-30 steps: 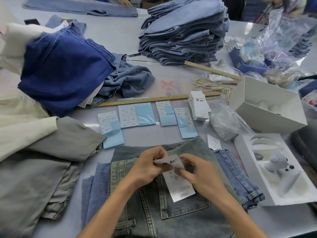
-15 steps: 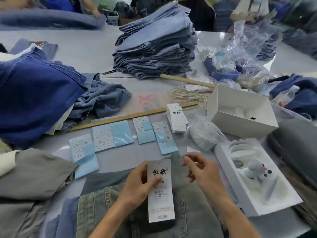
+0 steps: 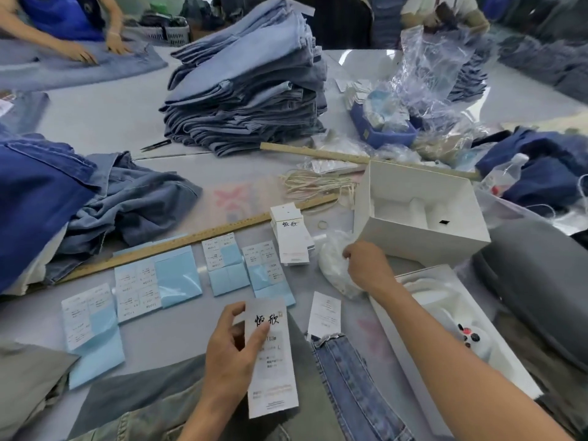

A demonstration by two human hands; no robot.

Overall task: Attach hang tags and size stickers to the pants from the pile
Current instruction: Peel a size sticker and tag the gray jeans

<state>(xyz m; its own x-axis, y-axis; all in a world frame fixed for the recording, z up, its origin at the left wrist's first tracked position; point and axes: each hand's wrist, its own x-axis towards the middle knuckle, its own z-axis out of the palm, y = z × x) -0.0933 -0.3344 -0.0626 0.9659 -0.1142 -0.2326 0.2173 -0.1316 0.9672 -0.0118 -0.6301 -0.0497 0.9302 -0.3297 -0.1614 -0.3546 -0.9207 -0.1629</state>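
Grey worktop (image 3: pixel 165 338) carries sticker sheets (image 3: pixel 178 278) and stacked jeans (image 3: pixel 245 90). Left hand (image 3: pixel 232 354) pinches a hang tag (image 3: pixel 270 354) in its grip; right hand (image 3: pixel 369 265), fingers curled, grips a plastic bag (image 3: pixel 334 265).

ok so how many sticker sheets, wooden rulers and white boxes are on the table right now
sticker sheets: 4
wooden rulers: 2
white boxes: 2
total: 8
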